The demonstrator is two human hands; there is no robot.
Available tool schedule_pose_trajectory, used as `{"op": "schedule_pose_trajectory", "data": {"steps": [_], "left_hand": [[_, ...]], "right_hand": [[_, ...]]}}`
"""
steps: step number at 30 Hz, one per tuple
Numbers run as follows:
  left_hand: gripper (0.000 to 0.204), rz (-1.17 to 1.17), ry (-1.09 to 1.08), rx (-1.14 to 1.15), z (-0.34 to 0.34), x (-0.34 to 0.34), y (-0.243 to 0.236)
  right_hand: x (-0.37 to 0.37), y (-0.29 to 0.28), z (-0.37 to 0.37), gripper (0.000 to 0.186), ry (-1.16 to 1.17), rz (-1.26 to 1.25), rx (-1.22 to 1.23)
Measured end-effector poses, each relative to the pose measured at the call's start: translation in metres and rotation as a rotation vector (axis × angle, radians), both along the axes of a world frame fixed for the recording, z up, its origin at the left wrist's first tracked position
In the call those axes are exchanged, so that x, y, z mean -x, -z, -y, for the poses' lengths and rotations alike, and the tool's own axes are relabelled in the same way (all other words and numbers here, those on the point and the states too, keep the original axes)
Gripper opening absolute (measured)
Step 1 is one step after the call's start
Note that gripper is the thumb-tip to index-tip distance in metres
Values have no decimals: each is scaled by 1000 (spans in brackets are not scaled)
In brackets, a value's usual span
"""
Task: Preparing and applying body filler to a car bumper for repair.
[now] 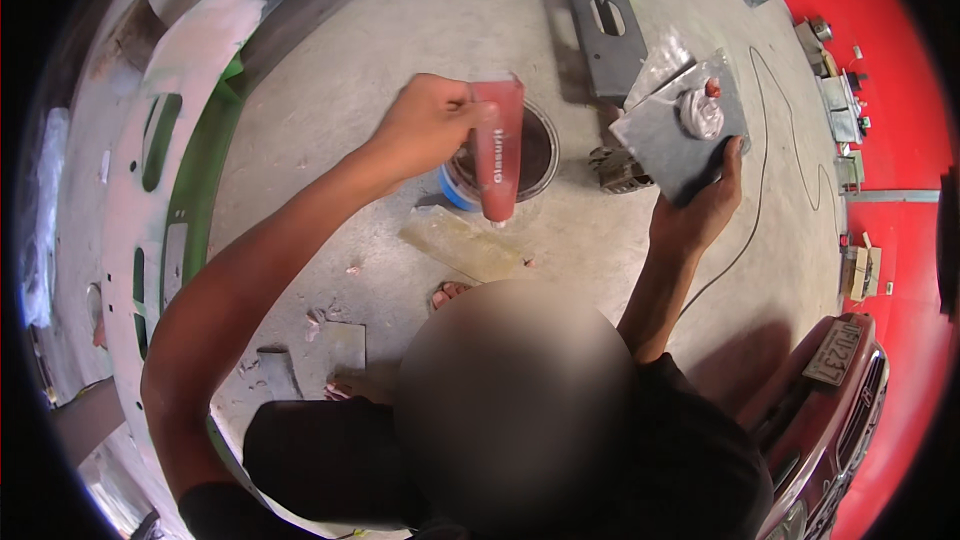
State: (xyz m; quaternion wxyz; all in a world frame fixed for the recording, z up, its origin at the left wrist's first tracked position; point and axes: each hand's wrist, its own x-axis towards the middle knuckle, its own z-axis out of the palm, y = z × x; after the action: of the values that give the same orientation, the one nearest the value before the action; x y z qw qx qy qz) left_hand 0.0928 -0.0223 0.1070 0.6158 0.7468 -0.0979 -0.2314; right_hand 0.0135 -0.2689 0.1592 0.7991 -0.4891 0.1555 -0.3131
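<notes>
My left hand pinches the upper end of a red squeeze tube, its narrow tip pointing down. Behind the tube, an open round can with a blue side stands on the floor, partly covered from view. A flat grey plate rests in my right hand, the thumb lying over its near edge. On that plate sits a mound of light grey putty, topped by a small red dab of paste. The tube is well to the left of the plate and apart from it.
A large curved panel, pinkish with green edges, stands at left. A dark grey metal part lies beyond the can. A yellowish sheet and scraps lie near my feet. A cable crosses the floor; a car front is at lower right.
</notes>
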Motion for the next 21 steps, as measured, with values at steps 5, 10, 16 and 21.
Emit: {"op": "schedule_pose_trajectory", "data": {"steps": [5, 10, 16, 21], "left_hand": [[24, 34, -56, -204, 47, -36, 50], [23, 209, 67, -557, 61, -48, 36], [22, 588, 124, -887, 44, -51, 30], [23, 595, 174, -830, -32, -19, -2]], "right_hand": [[-1, 20, 2, 49, -57, -80, -15], [0, 33, 4, 43, -117, -156, -52], [-3, 30, -4, 47, -145, -190, -21], [-12, 36, -16, 48, -221, -207, -6]]}}
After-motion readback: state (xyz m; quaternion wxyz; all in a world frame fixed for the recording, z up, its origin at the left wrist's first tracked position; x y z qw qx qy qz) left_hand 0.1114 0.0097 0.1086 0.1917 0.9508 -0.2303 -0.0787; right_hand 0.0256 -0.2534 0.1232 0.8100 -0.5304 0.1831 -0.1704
